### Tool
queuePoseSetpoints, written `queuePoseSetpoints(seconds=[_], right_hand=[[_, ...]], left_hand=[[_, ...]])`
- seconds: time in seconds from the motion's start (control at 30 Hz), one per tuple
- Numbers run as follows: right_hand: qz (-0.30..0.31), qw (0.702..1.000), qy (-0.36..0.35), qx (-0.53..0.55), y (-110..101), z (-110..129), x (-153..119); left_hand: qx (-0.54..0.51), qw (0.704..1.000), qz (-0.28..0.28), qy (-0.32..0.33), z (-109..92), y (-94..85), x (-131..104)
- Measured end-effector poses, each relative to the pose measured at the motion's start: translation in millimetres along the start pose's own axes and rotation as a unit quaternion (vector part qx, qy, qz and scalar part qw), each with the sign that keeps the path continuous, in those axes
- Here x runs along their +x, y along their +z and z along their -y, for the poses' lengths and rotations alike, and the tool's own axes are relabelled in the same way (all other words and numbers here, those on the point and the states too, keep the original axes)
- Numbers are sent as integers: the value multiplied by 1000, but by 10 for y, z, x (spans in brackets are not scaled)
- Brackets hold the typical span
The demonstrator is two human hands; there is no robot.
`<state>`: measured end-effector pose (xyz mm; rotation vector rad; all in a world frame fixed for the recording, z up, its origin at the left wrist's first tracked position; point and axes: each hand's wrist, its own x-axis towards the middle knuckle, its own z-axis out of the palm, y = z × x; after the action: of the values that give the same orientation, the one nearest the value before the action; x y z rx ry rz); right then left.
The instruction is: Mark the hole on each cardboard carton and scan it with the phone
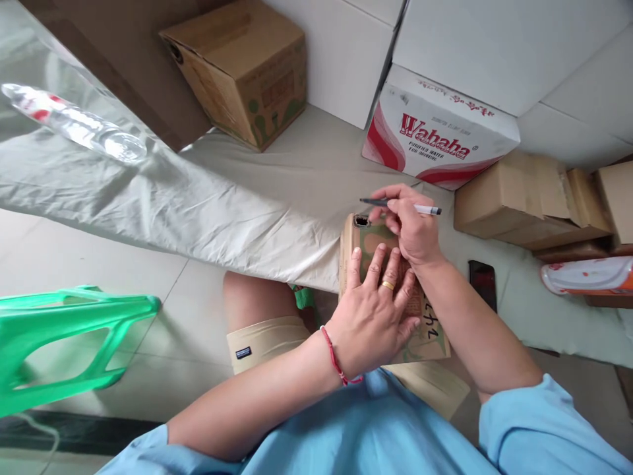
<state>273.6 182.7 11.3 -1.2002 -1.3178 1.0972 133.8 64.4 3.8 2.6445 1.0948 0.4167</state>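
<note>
Presently, the left hand [373, 310] is pressing palm down, fingers spread apart, on a brown cardboard box [438, 346] printed with green shapes and bearing black handwritten marks. The right hand [415, 227] is closing its fingers around a slim pen with a white barrel and black end [426, 209], which is lying sideways in the grip, its dark point facing left above the box's far end. The box is resting partly on the pale, wrinkled cloth [237, 204] and is jutting past its edge over the lap; whether the thighs are supporting it is hidden.

That overhang seems the main risk: if the palm is bearing down too near the body, the box could be tipping or sliding, the loose cloth creeping with it. The pen's bare point could be streaking the cardboard or a knuckle if the wrist is turning carelessly, and the ragged dark hole [361, 221] could be catching a fingertip or tearing wider.

The cardboard is looking matt, stiff and square-edged, while the cloth is gathering in soft folds. A clear, ribbed plastic bottle with a red label [84, 128] is lying on its side, its rounded body inviting a roll.
</note>
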Motion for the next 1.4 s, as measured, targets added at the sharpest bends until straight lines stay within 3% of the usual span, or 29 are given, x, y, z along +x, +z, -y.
queuePoseSetpoints(seconds=[0.2, 0.83, 1.0, 1.27, 1.4], right_hand=[[-17, 997, -39, -70, 36, 15, 7], [65, 989, -34, -132, 18, 23, -35], [29, 989, -48, -136, 22, 10, -36], [-88, 979, -55, -177, 1, -104, 0], [-93, 979, -68, -167, -11, -115, 22]], left_hand=[[-14, 1000, -5, -1, 0, -5, 8], [-15, 1000, 1, -5, 10, -20, 11], [-18, 1000, -4, -5, 6, -1, 5], [-12, 1000, -13, -3, 14, 1, -2], [-9, 1000, -10, -3, 18, -5, -4]])
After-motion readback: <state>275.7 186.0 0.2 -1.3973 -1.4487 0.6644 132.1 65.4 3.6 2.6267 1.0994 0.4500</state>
